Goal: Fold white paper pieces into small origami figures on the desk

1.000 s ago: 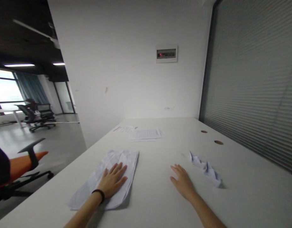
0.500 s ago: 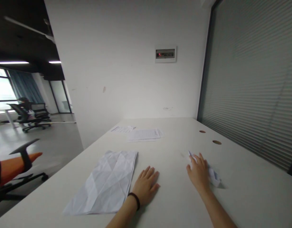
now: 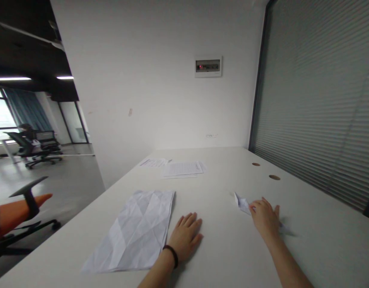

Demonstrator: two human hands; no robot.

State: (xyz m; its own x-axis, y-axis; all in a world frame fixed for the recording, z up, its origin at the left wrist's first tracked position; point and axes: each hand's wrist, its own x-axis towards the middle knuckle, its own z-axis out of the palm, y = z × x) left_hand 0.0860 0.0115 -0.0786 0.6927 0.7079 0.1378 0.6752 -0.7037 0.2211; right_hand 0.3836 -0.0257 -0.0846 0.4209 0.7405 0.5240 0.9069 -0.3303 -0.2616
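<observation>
Resting on the white counter (image 3: pixel 223 260), my left hand (image 3: pixel 184 237) lies flat and open just beside a creased sheet (image 3: pixel 130 236), well apart from my right hand (image 3: pixel 264 218), which sits over a folded paper (image 3: pixel 241 204); I can't tell whether it grips it. Printed pages (image 3: pixel 183 169) lie farther along the counter, below a wall panel (image 3: pixel 207 65). Slatted blinds (image 3: pixel 316 100) run along my right, and an orange chair (image 3: pixel 18 216) stands on the floor (image 3: pixel 61 188) to my left.
</observation>
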